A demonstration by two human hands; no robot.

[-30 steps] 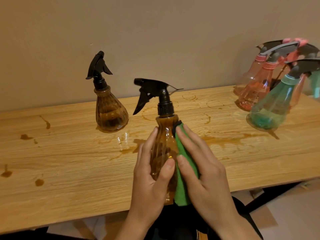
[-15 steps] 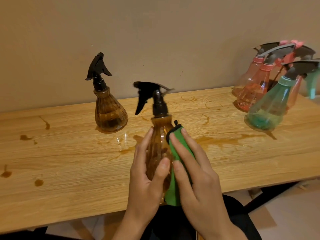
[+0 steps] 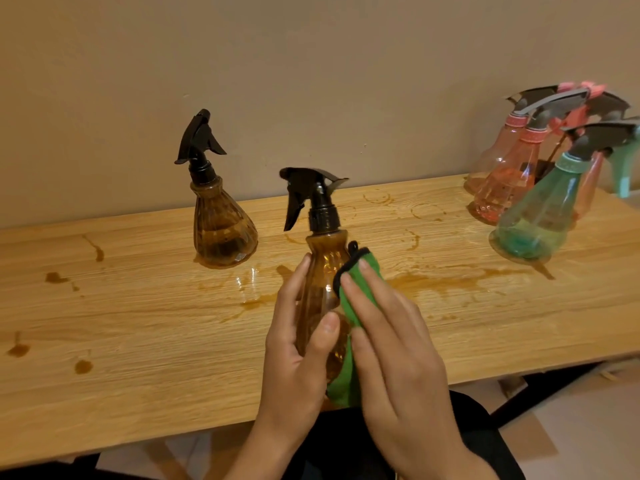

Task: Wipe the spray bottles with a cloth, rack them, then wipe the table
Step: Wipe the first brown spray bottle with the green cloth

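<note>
The amber spray bottle [image 3: 320, 292] is held upright at the near edge of the table [image 3: 138, 327], and I cannot tell whether its base touches the wood. It is clear ribbed plastic, narrow at the shoulder and swelling lower down, with a glossy black trigger head whose nozzle points left. The left hand [image 3: 294, 365] grips it, fingers and thumb wrapped round the body. The right hand [image 3: 394, 344] lies with its fingers nearly straight, pressing a green cloth [image 3: 348, 301] flat against the bottle's right side. The cloth looks soft, with a black stitched edge and a small loop at its top corner, and its lower end hangs beneath the palm.

Farther back and to the left, a second amber bottle [image 3: 223, 233] stands on the table, squat and pear-shaped, its black trigger turned away. At the far right a cluster of pink bottles [image 3: 502, 192] with grey triggers leans together, and a teal bottle [image 3: 540, 216] stands just in front of them.

The table is pale wood-grain laminate, wet in places. A long brown spill [image 3: 446, 284] runs across the middle, ring marks [image 3: 377, 197] show near the back edge, and drops dot the left side. Behind it is a plain beige wall [image 3: 311, 64]. Under the right end are a black table leg [image 3: 540, 393] and a light floor [image 3: 581, 420].
</note>
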